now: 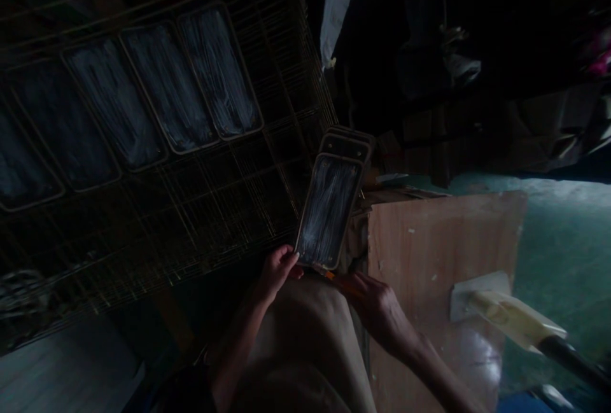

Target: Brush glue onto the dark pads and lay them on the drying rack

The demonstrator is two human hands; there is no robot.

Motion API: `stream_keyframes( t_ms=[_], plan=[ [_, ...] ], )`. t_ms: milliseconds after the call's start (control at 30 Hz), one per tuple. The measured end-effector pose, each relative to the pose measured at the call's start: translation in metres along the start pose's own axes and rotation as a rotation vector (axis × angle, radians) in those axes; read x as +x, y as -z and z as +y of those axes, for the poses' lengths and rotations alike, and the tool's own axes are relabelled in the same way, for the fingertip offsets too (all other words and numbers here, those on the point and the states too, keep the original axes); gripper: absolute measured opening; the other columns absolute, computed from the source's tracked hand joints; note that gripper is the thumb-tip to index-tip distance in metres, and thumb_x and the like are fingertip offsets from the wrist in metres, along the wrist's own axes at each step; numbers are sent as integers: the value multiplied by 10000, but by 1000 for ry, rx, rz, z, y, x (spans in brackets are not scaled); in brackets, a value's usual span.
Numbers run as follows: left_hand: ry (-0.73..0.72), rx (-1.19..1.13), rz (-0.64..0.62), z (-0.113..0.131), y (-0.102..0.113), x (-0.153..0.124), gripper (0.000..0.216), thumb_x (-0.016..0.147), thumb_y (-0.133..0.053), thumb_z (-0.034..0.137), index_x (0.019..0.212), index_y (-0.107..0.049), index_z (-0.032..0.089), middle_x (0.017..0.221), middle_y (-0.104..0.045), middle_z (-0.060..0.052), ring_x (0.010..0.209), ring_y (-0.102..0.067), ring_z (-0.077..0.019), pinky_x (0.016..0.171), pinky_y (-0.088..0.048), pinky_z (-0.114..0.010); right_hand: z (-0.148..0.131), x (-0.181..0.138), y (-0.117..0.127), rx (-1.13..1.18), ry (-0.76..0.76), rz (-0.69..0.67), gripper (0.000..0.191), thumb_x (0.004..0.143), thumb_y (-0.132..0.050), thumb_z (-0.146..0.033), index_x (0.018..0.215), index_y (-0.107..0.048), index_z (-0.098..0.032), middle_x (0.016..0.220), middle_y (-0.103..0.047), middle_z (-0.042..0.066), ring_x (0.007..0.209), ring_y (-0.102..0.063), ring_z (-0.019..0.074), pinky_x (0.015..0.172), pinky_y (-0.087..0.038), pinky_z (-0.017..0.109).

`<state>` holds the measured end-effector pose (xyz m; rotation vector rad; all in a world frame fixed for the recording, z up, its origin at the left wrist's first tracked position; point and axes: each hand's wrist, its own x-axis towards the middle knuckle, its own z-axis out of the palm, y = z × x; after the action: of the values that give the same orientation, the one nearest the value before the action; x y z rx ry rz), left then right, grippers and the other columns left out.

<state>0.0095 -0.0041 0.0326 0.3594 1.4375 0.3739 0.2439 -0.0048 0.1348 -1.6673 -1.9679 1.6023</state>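
A dark rectangular panel (330,209) with rounded corners, a pale rim and whitish streaks lies in front of me, tilted slightly. My left hand (280,268) pinches its lower left corner between thumb and fingers. In my right hand (377,301) is a slim orange-handled tool (329,275); its tip is at the lower edge of the panel, and its kind is too dark to tell. Under the streaked panel, at its upper end, shows another dark panel (344,146) with small light dots near its corners.
Several streaked panels (220,72) lie side by side on a wire rack (229,190) at the left. A wooden board (442,235) stands at the right, with a pale-yellow-handled object (515,317) over it. Green floor (568,241) lies beyond.
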Motion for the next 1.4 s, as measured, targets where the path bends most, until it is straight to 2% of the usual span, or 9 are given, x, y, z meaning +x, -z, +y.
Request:
stream_keyframes(
  t_ms=[167,367,633,700,800,967,1100,1233,1400],
  plan=[
    [-28,110,-12,4,-2,-1,321,785,-628,461,844,-576,150,539,-653,-7,470,-617,-141,484,-481,-226,2,29,-1,246,21,48,268,1001,-433,-274,1215,-590,-240,1043,-659,57,893,-653,160,759,-514,262],
    [-67,176,-27,2,-1,-3,293,823,-577,453,839,-572,160,539,-648,1,483,-618,-141,513,-487,-234,23,40,-14,247,-30,244,264,988,-447,-267,1185,-613,-209,1016,-665,68,817,-658,155,703,-520,248],
    [-57,144,-42,6,-2,-2,302,791,-615,452,873,-560,167,513,-611,24,456,-590,-134,478,-462,-219,48,48,33,-78,15,564,293,986,-425,-251,1223,-596,-232,1056,-647,85,925,-640,194,758,-515,297],
    [-44,118,-27,9,-4,-4,330,764,-638,467,875,-555,167,522,-611,26,460,-597,-139,475,-468,-222,47,45,34,-127,50,537,308,984,-417,-236,1246,-580,-233,1063,-640,91,938,-632,198,772,-513,305],
    [-18,64,7,9,-6,-6,364,742,-659,477,892,-550,164,581,-633,16,496,-623,-148,502,-498,-241,39,28,18,-152,72,393,300,985,-418,-229,1245,-567,-213,982,-645,89,847,-624,184,717,-498,283],
    [26,-73,-43,0,-6,-9,362,787,-640,460,960,-558,152,683,-662,-7,594,-667,-161,593,-537,-275,21,-7,-10,-170,-42,181,232,981,-389,-194,1088,-594,-205,799,-622,43,666,-591,166,588,-434,258],
    [12,-70,-56,-4,-6,-9,373,793,-642,477,972,-571,157,736,-664,-7,602,-668,-152,595,-534,-268,12,-9,3,-56,-141,72,202,954,-424,-175,1016,-606,-236,809,-651,19,627,-635,155,526,-427,230],
    [0,-2,-48,-5,-6,-6,433,749,-665,539,954,-554,173,675,-648,5,573,-664,-164,558,-529,-270,10,1,30,108,-168,116,191,959,-452,-237,1054,-617,-259,841,-681,6,656,-662,156,549,-480,228],
    [12,-1,23,-16,-4,3,649,600,-736,623,1039,-520,197,770,-652,1,522,-669,-180,487,-532,-294,13,21,49,154,-92,355,257,979,-451,-319,1162,-614,-243,1012,-689,72,832,-685,195,653,-550,259]
  ],
)
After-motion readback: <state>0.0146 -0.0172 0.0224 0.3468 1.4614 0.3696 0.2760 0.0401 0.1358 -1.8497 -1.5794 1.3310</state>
